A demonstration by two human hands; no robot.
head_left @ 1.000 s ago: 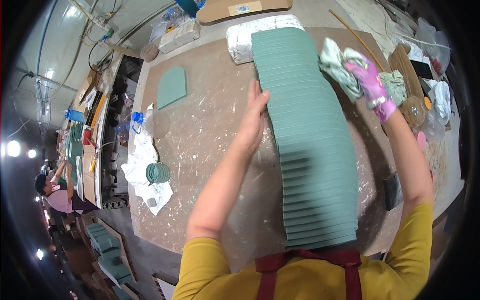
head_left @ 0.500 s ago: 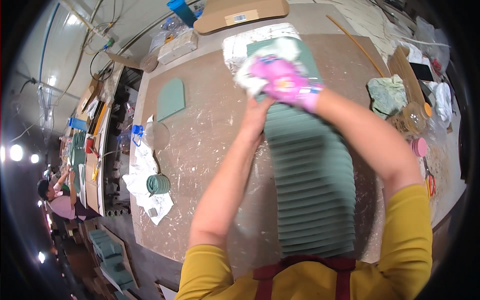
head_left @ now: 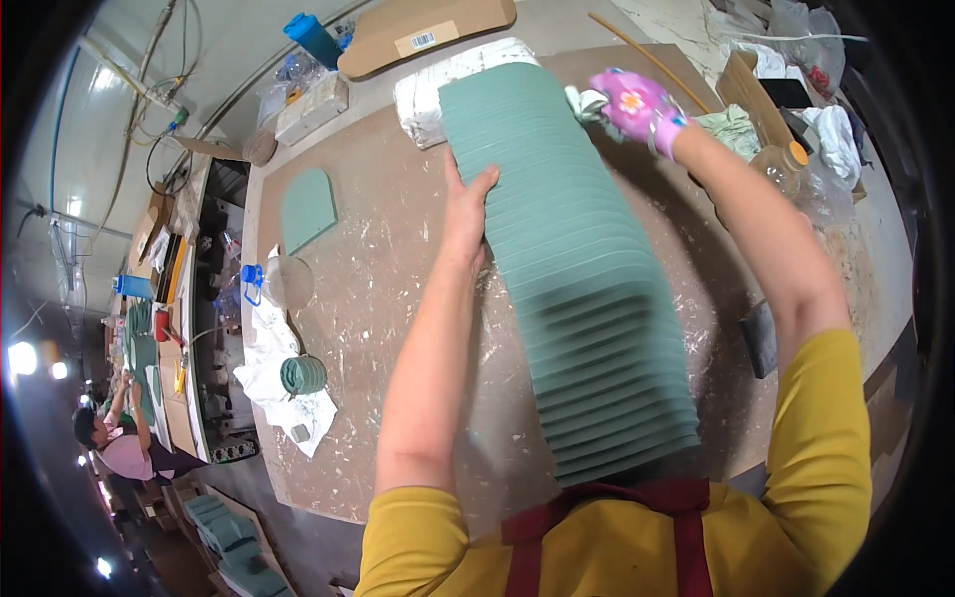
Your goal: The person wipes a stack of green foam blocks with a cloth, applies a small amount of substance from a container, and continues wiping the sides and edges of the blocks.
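A long fanned row of green arch-shaped sheets (head_left: 587,239) leans overlapping on the brown board before me. My left hand (head_left: 468,209), bare, grips its left edge near the far end, thumb on top and a finger along the side. My right hand (head_left: 637,107) wears a pink flowered glove and is closed around a crumpled white cloth (head_left: 589,102). It is raised just right of the row's far end. Under that end lies a white wrapped block (head_left: 418,104).
On the brown board (head_left: 388,209) at left are one loose green piece (head_left: 308,209), a clear jug (head_left: 288,283) and a green roll (head_left: 303,374) on white cloth. Cardboard (head_left: 428,35) lies at the back. A jar (head_left: 778,171) stands right. A person (head_left: 119,448) works far left.
My right hand has moved with the cloth from over the sheets' far end to the right, baring their surface. My left hand stays at the left edge. The view has shifted slightly.
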